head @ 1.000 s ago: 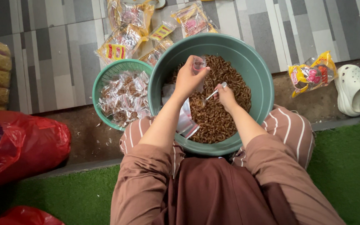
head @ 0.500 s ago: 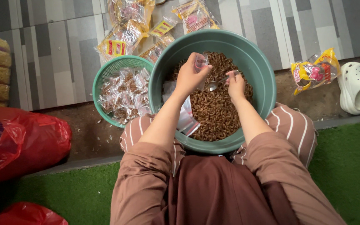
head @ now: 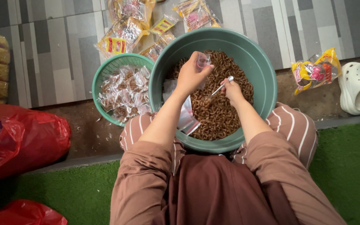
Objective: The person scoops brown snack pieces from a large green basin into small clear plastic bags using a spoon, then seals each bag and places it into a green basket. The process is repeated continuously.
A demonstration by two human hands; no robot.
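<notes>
A large green basin (head: pixel 267 79) sits between my knees, filled with brown curly snacks (head: pixel 221 112). My left hand (head: pixel 190 75) holds a small clear plastic bag (head: pixel 203 61) open above the snacks. My right hand (head: pixel 232 89) grips a metal spoon (head: pixel 218 89) whose bowl dips into the snacks just below the bag. A stack of empty clear bags (head: pixel 186 118) lies inside the basin under my left forearm.
A small green basket (head: pixel 105 68) of filled clear packets stands left of the basin. Printed snack packages (head: pixel 121 35) lie on the tiled floor behind, another (head: pixel 315 73) at right beside white clogs (head: pixel 355 87). Red plastic bags (head: pixel 21 141) lie at left.
My right hand moved from the right side of the basin toward the bag and lowered the spoon into the snacks. The left hand kept the bag in place.
</notes>
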